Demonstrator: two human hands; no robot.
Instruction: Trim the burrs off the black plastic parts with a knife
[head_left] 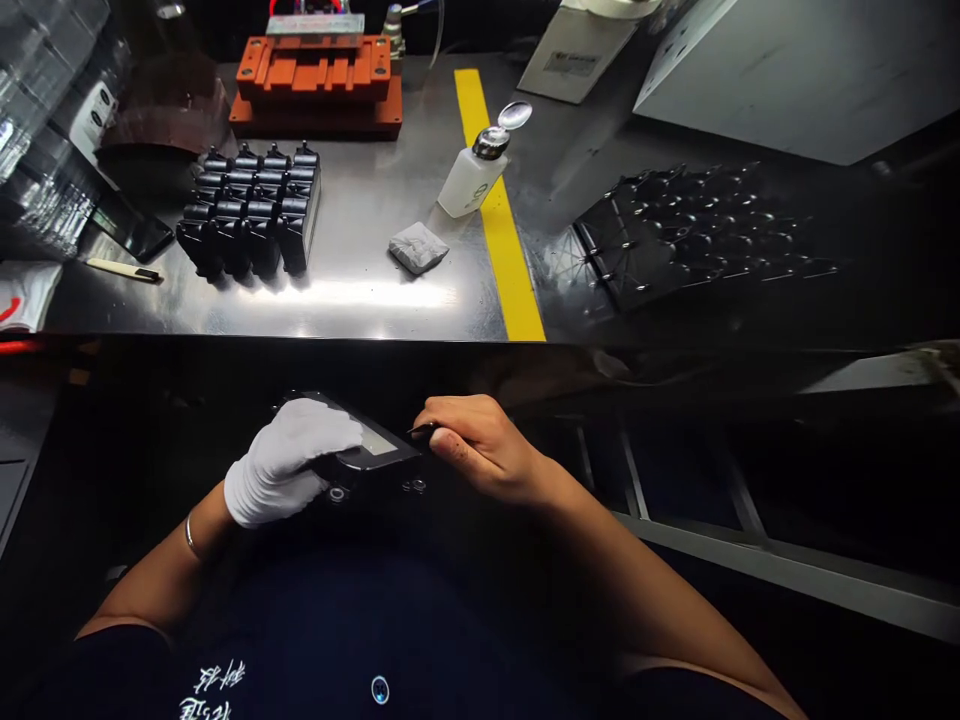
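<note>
In front of my body, below the bench edge, my left hand in a white glove is closed around a flat black part with a pale, glossy window. The part is tilted, and the glove hides its left side. My bare right hand pinches a small dark tool with a pointed tip. That tip is at the right end of the black part; whether it touches I cannot tell. Most of the tool is hidden inside my fingers.
On the metal bench stand a block of black parts, a folded grey cloth, a white dispenser bottle with its lid raised, and an orange fixture. Yellow tape crosses the bench. More black parts lie right; a pen lies left.
</note>
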